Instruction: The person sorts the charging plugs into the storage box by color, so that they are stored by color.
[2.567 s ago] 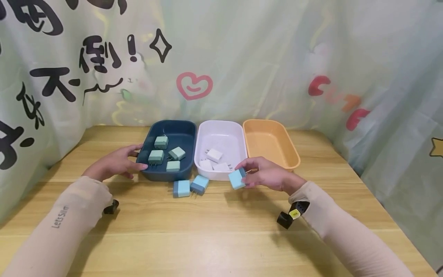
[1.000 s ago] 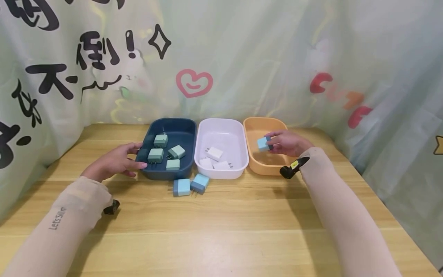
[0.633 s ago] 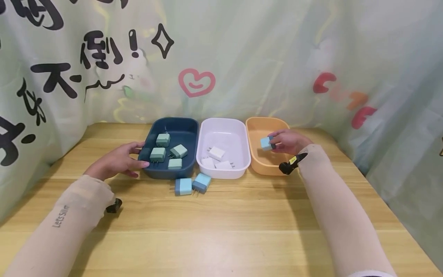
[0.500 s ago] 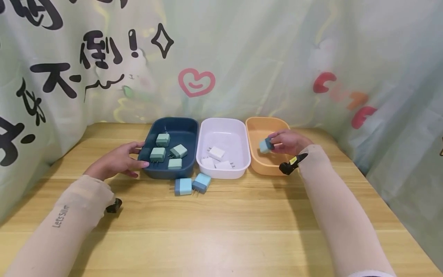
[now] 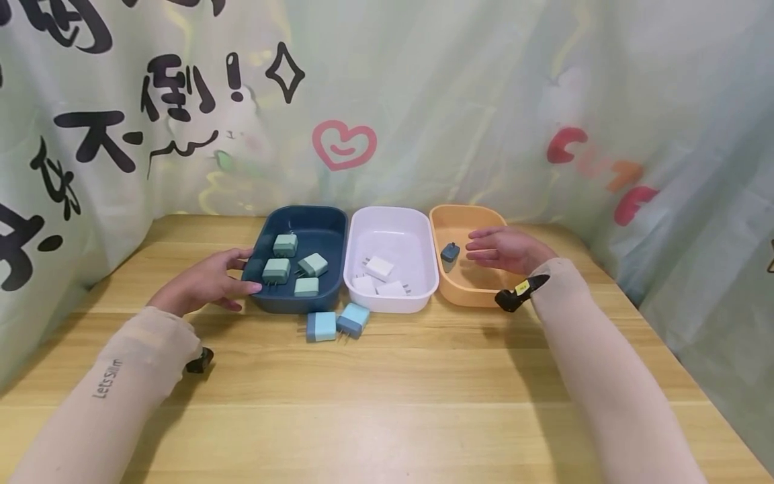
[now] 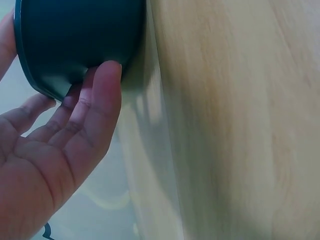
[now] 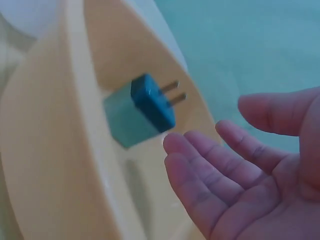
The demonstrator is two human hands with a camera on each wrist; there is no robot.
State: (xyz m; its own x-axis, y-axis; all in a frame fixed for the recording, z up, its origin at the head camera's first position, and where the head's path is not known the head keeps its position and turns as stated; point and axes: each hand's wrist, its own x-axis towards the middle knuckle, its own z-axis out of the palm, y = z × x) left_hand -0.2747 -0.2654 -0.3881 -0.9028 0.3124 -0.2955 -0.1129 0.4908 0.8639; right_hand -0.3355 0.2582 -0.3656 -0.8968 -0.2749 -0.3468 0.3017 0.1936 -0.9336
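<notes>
My right hand (image 5: 504, 249) is held over the orange bin (image 5: 468, 292), fingers extended and holding nothing. Just left of its fingertips is a blue two-tone plug charger (image 5: 450, 252) inside that bin. Its dark end and two metal prongs show in the right wrist view, where the charger (image 7: 132, 115) is tilted; whether it rests on the floor cannot be told. My left hand (image 5: 205, 279) touches the outer left side of the dark blue bin (image 5: 296, 306). In the left wrist view the loosely extended fingers (image 6: 102, 100) lie against the bin's wall (image 6: 85, 40).
Several green chargers (image 5: 276, 271) lie in the dark blue bin. A white bin (image 5: 390, 218) in the middle holds white chargers (image 5: 379, 267). Two blue chargers (image 5: 321, 327) lie on the wooden table (image 5: 363, 417) before the bins. A printed curtain (image 5: 447, 101) hangs behind.
My right hand carried the blue charger from before the white bin into the orange bin and let it go; its fingers are now apart from it. The left hand has stayed put.
</notes>
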